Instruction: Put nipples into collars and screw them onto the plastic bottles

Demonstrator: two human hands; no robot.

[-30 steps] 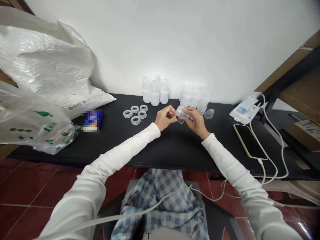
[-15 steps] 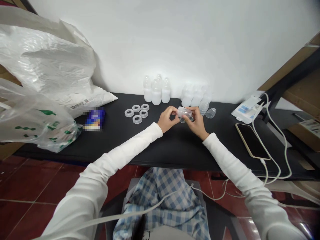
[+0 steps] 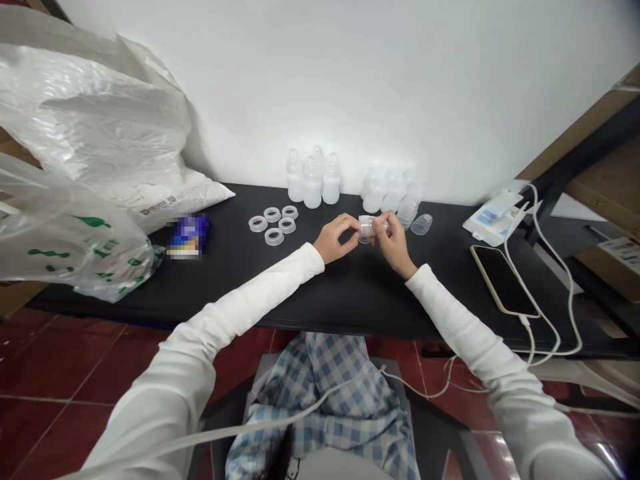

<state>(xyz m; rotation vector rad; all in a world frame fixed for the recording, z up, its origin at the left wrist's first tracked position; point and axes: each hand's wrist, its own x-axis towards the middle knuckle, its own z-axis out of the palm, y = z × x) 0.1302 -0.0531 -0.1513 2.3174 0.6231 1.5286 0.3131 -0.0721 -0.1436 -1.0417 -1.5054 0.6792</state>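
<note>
1. Far left: a white plastic sack (image 3: 100, 113) stands behind a clear bag with green print (image 3: 95, 257).
2. Next, on the black table (image 3: 225, 267): a blue packet (image 3: 193, 233), its face blurred, lying near the sack.
3. Five translucent rings (image 3: 274, 243) lie flat in a loose cluster, their openings visible.
4. Beyond the rings, near the wall: four white bottles with clear domed tops (image 3: 313, 190), upright and close together.
5. Left hand (image 3: 337, 239): thumb and fingertips drawn near each other at the left end of the clear cup; whether they are closed on anything cannot be told.
6. Clear cup (image 3: 367, 227): located between the two hands, lying sideways above the table. Another clear piece (image 3: 364, 241) shows just below it, partly hidden.
7. Right hand (image 3: 394, 245): thumb and fingers clamped around the cup.
8. Behind the right hand: a group of white bottles (image 3: 385, 193) by the wall, blurred, exact number uncertain.
9. Just right of these: a clear dome (image 3: 421, 225) on the table.
10. Farther right: a white case with blue markings (image 3: 493, 217) and a phone (image 3: 504, 280) with a cable plugged in.
</note>
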